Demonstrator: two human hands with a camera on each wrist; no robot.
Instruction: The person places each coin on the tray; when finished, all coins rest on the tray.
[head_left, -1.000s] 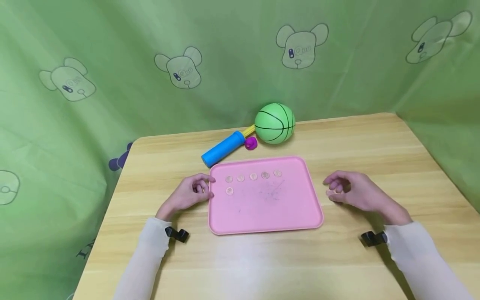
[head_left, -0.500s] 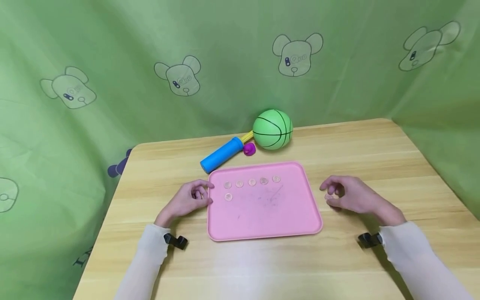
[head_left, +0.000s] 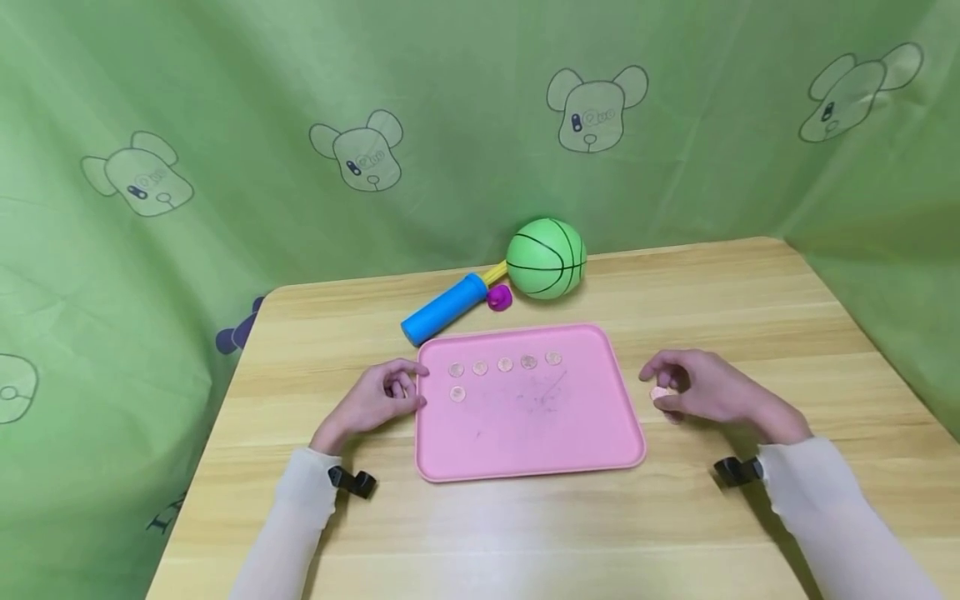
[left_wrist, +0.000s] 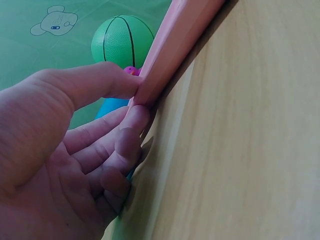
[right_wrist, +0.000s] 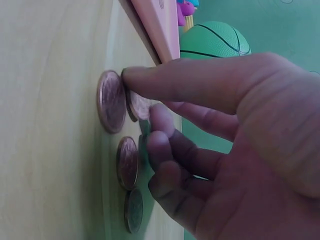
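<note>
As the right hand (head_left: pixel 708 392) closes thumb and forefinger on a copper coin (right_wrist: pixel 136 106), that coin tilts up on edge off the wooden worktop (head_left: pixel 525 533) just right of the pink tray (head_left: pixel 592 433) — half a second ago the coins under this hand lay flat beneath the curled fingers. The lift suggests 1 more coin is being taken up, though where it goes cannot be read from here.

Count from the right wrist view: 4 coins by this hand — the 1 pinched, 1 flat coin (right_wrist: pixel 111 101) beside it, and 2 more, a third coin (right_wrist: pixel 127 163) and a fourth coin (right_wrist: pixel 133 210), lying in a row nearer the wrist. On the tray sit 6 coins: a row of 5 (head_left: pixel 504 364) along the far side and 1 single coin (head_left: pixel 457 393) below its left end.

The left hand (head_left: pixel 375 400) has not shifted; thumb and curled fingers rest against the tray's left rim (left_wrist: pixel 172 55), steadying it rather than pinching anything.

Behind the tray lie 1 green ball (head_left: pixel 546 258), 1 blue pump (head_left: pixel 444 308) and 1 small magenta piece (head_left: pixel 498 297), all against a green curtain (head_left: pixel 225 125) printed with bear heads.
</note>
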